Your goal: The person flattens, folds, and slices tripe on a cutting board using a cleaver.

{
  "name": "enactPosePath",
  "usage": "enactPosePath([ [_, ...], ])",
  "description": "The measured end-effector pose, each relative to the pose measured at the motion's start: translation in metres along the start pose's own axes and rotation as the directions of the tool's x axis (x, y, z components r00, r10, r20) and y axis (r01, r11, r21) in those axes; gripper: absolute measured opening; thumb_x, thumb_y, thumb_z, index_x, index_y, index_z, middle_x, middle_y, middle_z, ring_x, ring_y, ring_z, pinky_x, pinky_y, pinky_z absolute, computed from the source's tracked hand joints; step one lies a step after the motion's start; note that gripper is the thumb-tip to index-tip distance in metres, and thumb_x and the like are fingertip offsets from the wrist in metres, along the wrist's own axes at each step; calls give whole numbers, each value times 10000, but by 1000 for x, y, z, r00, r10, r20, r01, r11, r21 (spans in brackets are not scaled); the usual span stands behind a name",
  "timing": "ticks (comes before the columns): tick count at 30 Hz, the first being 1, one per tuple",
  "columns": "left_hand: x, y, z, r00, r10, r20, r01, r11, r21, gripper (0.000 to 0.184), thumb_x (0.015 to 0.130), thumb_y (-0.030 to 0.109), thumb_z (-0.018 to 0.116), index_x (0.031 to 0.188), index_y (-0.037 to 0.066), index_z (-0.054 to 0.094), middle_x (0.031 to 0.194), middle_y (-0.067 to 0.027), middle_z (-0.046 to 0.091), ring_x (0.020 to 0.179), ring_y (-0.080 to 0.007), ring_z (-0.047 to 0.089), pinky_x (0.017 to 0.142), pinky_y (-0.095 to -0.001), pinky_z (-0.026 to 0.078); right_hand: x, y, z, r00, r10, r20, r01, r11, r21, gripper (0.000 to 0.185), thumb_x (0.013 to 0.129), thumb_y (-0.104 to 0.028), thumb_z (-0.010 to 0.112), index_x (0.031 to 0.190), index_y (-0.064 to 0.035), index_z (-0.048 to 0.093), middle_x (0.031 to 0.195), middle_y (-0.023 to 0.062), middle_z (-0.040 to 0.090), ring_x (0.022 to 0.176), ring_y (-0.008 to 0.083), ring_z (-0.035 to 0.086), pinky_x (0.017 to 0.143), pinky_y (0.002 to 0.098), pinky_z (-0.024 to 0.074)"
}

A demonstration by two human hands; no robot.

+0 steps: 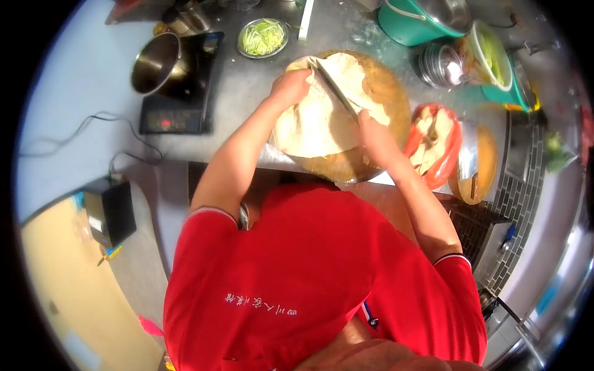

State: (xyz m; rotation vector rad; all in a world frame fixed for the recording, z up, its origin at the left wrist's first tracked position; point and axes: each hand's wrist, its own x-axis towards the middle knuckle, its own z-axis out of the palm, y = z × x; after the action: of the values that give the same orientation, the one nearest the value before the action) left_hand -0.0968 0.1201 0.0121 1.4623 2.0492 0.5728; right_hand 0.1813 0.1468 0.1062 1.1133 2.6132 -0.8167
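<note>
A large, pale, thin sheet [315, 123], folded in places, covers much of a round wooden chopping board [393, 93]. I cannot tell if the sheet is dough or tofu skin. My left hand [291, 88] grips it near the upper left edge, fingers curled. In my right hand [375, 141] is a kitchen knife [336, 90], its fingers wrapped round the handle. The blade points away from me and lies across the sheet, its tip near my left fingers. Part of the handle is hidden by the hand.
At left stand an induction cooker [176, 117] and a metal pot [156, 65]. Beyond the board is a plate of green shreds [264, 38]. On the right are a red bag of pale sheets [433, 148], a cleaver [468, 151] on a small board [487, 164], and a green bucket [402, 25].
</note>
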Motion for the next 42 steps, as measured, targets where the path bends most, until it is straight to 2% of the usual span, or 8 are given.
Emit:
enactPosePath([
  [11,-7,5,2,993,84,83,-86,996,19,499,933,156,613,1419,43,634,1313,-250,693,1235,-395,659,1048,-465,513,29,-3,8,996,-77,-48,75,996,-44,229,1010,-91,490,1179,61,465,993,307,693,949,488,684,848,559,544],
  [14,-16,6,3,988,81,128,-80,997,-17,523,915,149,610,1420,17,619,1305,-267,689,1234,-402,657,1042,-460,510,26,-13,-3,999,45,-13,-42,983,178,236,1008,-109,507,1174,52,459,983,295,691,948,488,683,848,561,535],
  [17,-16,4,4,994,27,102,-19,997,-73,533,907,146,611,1422,9,611,1300,-271,689,1236,-406,655,1044,-458,505,4,11,-2,997,-56,-49,56,998,3,249,1006,-116,516,1192,40,459,1006,297,696,960,486,684,851,563,527],
  [30,-40,30,10,969,52,243,-65,997,45,528,912,135,616,1421,-5,618,1329,-252,689,1268,-393,647,1075,-441,506,52,2,-7,993,-73,-88,80,993,88,280,974,-137,587,1181,36,512,1026,327,688,980,506,679,859,560,527],
  [34,-53,-27,14,985,-15,170,58,966,-254,632,927,246,705,1457,-71,570,1403,-279,657,1330,-339,633,1125,-378,474,30,45,-11,991,-19,-135,49,973,224,323,991,-176,607,1206,42,504,1065,347,683,981,513,677,862,558,526],
  [36,-59,-20,18,996,-15,88,36,970,-239,584,929,213,670,1456,-26,589,1402,-270,653,1338,-365,614,1119,-396,476,19,47,-16,992,101,-80,-60,911,408,328,994,-203,633,1172,32,489,1087,357,682,973,528,667,847,552,524],
  [41,-71,39,-7,991,-130,38,129,991,34,444,923,182,689,1325,-6,667,1288,-238,694,1223,-408,640,1027,-474,513,-27,22,-16,982,40,-186,0,978,210,265,984,-141,614,1137,19,469,1005,330,679,935,515,679,808,552,534],
  [42,-76,42,-4,994,-49,-100,57,996,75,385,921,171,697,1265,0,676,1229,-229,683,1165,-422,636,997,-492,513,-40,19,-13,985,45,-169,-16,985,172,246,978,-122,605,1128,15,466,990,324,677,928,513,682,800,555,536],
])
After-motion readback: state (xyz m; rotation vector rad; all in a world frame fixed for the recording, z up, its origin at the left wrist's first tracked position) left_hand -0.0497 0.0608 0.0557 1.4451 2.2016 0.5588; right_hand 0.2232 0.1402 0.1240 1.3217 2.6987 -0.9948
